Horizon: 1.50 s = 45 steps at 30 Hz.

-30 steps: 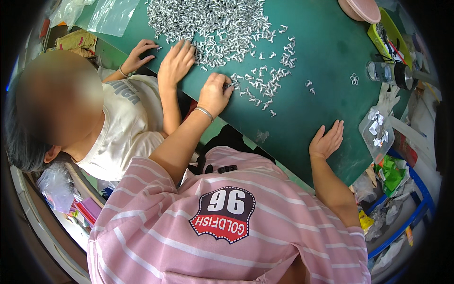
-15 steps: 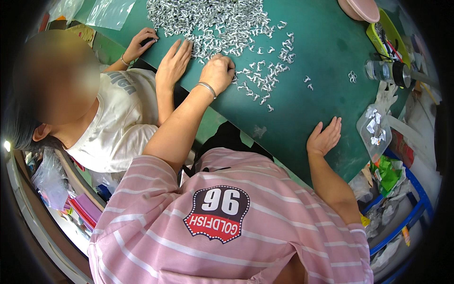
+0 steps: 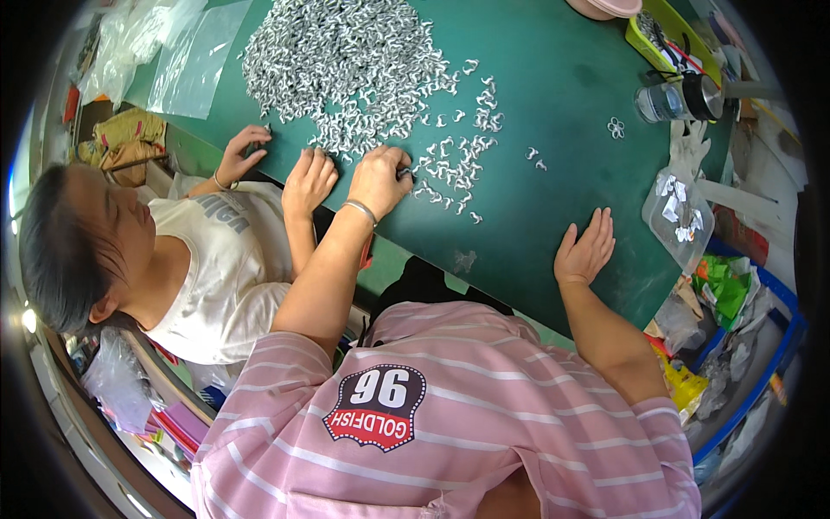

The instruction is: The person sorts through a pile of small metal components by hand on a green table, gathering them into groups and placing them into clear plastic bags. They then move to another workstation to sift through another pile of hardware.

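My left hand [image 3: 379, 183], with a bangle on its wrist, rests on the green table at the near edge of the metal pieces. Its fingers are curled together, and whatever they pinch is mostly hidden. Right beside its fingertips begins a loose scatter of small curved silver pieces [image 3: 454, 169]. Beyond it lies a large heap [image 3: 346, 65] of the same pieces. My right hand [image 3: 586, 249] lies flat on the table to the right, fingers stretched out, holding nothing. Two loose pieces [image 3: 536, 158] and a flower-shaped ring of pieces [image 3: 616, 128] lie farther off.
On my left a person in a white shirt [image 3: 220, 268] has one hand [image 3: 309, 180] at the heap and another [image 3: 244, 154] beside it. Clear plastic bags [image 3: 194, 65] lie far left. At right are a jar [image 3: 679, 99], a yellow-green basket [image 3: 648, 39], a glove [image 3: 687, 147] and a plastic tray [image 3: 661, 221].
The whole view has shifted, so the table things appear farther left. My left hand stays curled at the pieces' edge, and my right hand still lies flat.
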Available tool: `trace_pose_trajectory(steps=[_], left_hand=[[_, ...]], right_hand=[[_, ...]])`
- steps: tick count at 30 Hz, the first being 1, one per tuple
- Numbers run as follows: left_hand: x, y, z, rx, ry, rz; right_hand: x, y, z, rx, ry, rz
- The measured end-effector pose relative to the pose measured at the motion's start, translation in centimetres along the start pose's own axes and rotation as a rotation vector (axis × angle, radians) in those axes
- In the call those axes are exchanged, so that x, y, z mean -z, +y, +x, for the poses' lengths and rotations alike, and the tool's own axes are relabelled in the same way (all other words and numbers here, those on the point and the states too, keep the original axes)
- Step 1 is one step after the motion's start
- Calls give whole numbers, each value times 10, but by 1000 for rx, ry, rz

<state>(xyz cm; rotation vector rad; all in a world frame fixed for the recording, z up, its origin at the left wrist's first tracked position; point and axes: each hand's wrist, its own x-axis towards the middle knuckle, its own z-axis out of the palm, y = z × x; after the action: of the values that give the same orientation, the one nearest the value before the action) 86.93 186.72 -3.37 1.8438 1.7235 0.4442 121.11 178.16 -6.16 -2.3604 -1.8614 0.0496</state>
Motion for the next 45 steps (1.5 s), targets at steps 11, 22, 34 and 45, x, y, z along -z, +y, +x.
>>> trace_pose_trajectory(steps=[11,22,34,45], left_hand=[[-3,16,-9,151,97,-290],[-18,51,-18,205,100,-759],[-3,89,-16,168,117,-995],[6,106,-16,6,116,-987]], right_hand=[[1,0,-1,-24,-5,10],[1,1,1,-32,-16,21],[2,2,1,-32,-8,20],[2,2,1,-49,-35,31]])
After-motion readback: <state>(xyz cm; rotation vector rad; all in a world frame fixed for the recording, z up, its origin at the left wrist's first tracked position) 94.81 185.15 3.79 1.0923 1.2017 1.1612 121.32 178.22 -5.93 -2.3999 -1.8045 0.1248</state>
